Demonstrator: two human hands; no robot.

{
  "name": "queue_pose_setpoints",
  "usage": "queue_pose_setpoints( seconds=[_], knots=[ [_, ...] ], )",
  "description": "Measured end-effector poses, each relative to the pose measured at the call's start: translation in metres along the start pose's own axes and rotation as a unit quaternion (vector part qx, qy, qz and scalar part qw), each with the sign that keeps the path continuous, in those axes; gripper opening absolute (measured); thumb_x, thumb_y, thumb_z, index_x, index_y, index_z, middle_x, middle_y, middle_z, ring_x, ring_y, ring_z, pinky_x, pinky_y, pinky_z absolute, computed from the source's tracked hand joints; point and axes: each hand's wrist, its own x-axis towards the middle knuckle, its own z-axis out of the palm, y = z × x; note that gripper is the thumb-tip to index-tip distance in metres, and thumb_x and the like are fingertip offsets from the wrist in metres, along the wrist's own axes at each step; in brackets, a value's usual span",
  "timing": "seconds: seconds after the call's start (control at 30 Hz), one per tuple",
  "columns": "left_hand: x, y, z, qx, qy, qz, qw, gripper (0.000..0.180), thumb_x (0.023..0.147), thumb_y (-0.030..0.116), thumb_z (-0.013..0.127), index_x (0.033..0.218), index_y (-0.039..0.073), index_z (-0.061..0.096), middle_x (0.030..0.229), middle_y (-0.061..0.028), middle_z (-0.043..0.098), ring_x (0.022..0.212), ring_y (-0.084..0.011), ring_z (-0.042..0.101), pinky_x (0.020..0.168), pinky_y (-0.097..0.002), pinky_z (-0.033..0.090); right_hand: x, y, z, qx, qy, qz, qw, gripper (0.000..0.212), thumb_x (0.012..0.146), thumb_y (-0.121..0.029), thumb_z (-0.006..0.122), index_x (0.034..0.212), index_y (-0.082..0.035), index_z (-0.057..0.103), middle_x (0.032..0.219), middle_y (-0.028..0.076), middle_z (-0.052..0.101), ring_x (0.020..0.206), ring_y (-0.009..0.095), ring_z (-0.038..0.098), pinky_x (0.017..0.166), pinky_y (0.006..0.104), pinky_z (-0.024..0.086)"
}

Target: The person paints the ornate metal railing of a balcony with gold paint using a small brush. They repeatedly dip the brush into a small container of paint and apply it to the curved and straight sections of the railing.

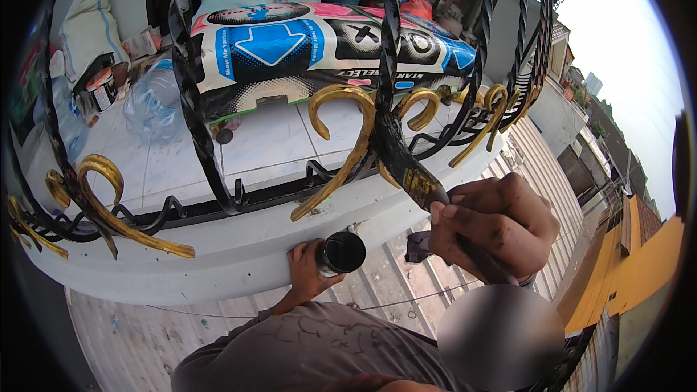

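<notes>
My right hand (pixel 501 225) is closed around a paintbrush (pixel 425 187), its fingers smudged dark. The brush is blackened, with a yellowish patch, and its tip meets the lower part of a twisted black bar of the metal railing (pixel 390 36), beside a gold-painted scroll (pixel 341 94). Lower and to the left, my left hand (pixel 308 268) grips a small round can (pixel 343 252) with black paint inside. It holds the can against the outer side of the white ledge (pixel 239 265) below the railing.
Behind the bars, a rolled printed mat (pixel 268 51) lies on white tiles (pixel 268 138), near clear plastic bottles (pixel 154 101) and a white sack (pixel 91 29). Corrugated roofing (pixel 392 283) lies below the ledge. An orange-yellow building (pixel 632 268) stands at the right.
</notes>
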Motion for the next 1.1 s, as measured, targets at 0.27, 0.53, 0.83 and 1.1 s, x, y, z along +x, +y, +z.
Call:
queue_pose_setpoints(
  seconds=[0.27,0.53,0.83,1.1],
  knots=[
    [-0.002,-0.003,0.002,-0.002,0.004,0.012,1.0,0.097,0.06,0.053,0.092,0.135,0.004,0.055,0.127,-0.0115,0.061,0.125,-0.0342,0.045,0.108,-0.0525,0.031,0.0,-0.014,0.002,-0.027,0.118,0.068,0.99,0.028,0.073,0.003,0.087,0.094,-0.008,0.072,0.082,0.01,0.066,0.068,0.019,0.071,0.056,0.03,0.058],
    [-0.003,-0.005,0.004,0.004,0.009,0.013,1.0,0.098,0.059,0.052,0.092,0.135,0.003,0.055,0.127,-0.0122,0.06,0.124,-0.0343,0.045,0.109,-0.0524,0.032,-0.011,-0.018,0.014,0.002,0.091,0.011,0.996,0.03,0.066,0.003,0.09,0.087,-0.012,0.074,0.072,0.004,0.064,0.067,0.019,0.074,0.055,0.028,0.06],
    [-0.001,-0.001,0.003,-0.005,0.029,0.002,1.0,0.097,0.058,0.051,0.093,0.134,0.004,0.056,0.126,-0.0122,0.06,0.125,-0.034,0.045,0.109,-0.052,0.033,0.017,-0.001,-0.01,0.032,-0.018,0.044,0.998,0.021,0.068,0.001,0.087,0.076,-0.007,0.069,0.073,0.006,0.067,0.061,0.014,0.069,0.055,0.0261,0.054],
    [-0.002,0.004,0.002,0.0,0.025,-0.021,0.999,0.096,0.058,0.051,0.094,0.133,0.005,0.057,0.126,-0.0123,0.06,0.126,-0.0342,0.045,0.111,-0.0519,0.032,0.121,0.039,-0.041,0.119,0.082,0.095,0.985,0.014,0.083,-0.007,0.08,0.084,-0.001,0.068,0.075,0.008,0.072,0.067,0.01,0.069,0.059,0.0209,0.054]
  ],
)
